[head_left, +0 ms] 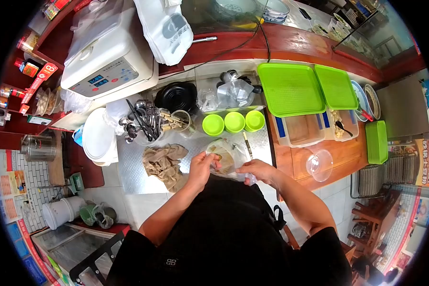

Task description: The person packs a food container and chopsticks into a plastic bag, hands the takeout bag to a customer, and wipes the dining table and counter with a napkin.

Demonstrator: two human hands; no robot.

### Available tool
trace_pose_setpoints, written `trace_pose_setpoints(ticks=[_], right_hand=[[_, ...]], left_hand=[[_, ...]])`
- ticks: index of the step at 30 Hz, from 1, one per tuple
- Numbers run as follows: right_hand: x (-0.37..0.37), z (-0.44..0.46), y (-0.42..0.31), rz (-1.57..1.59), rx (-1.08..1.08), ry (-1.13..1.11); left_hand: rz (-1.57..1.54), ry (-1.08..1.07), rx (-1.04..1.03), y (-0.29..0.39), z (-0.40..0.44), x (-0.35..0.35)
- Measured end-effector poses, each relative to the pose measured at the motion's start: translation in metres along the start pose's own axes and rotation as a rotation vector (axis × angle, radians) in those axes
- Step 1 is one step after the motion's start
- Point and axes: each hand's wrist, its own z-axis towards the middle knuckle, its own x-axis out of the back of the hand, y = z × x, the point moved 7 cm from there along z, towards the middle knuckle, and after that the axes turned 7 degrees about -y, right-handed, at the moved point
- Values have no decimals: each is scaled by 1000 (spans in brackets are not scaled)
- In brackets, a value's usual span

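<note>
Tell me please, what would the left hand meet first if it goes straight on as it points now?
Most likely the thin plastic bag, right by the fingers of the left hand. Beyond it, the line seems to run toward the green cups, though depth is unclear.

Plastic bag [229, 161] | translucent, tan contents | near edge of metal counter [132, 177]

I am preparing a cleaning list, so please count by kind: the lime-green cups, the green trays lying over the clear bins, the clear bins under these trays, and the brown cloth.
Lime-green cups: 3
Green trays, topmost only: 2
Clear bins: 2
Brown cloth: 1
Total: 8
</note>
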Motion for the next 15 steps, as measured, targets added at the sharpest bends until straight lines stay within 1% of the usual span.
trace_pose_setpoints(ticks=[1, 3, 8, 10, 11, 12, 13, 14, 15], right_hand=[[9, 1, 7, -3, -1, 0], [22, -4, 25, -164, -158, 60], [16, -18, 16, -241, -134, 39], [2, -10, -5, 169, 129, -5], [-8, -1, -10, 170, 128, -4], [-17, 9, -23, 322, 208, 48], [-22, 17, -34, 472, 292, 101], [-29, 24, -42, 475, 297, 102], [-36, 31, -48, 333, 248, 102]], left_hand=[[-7, 6, 4, -1, 0, 2], [-16, 15, 10, -3, -1, 5], [10, 6, -35, -1, 3, 5], [27, -9, -3, -2, 3, 2], [44, -23, 28, -4, 2, -1], [46, -26, 32, -7, 2, -2], [67, -81, 30, -11, 3, -7], [88, -134, 27, -13, 5, -11], [92, -136, 28, -16, 6, -12]])
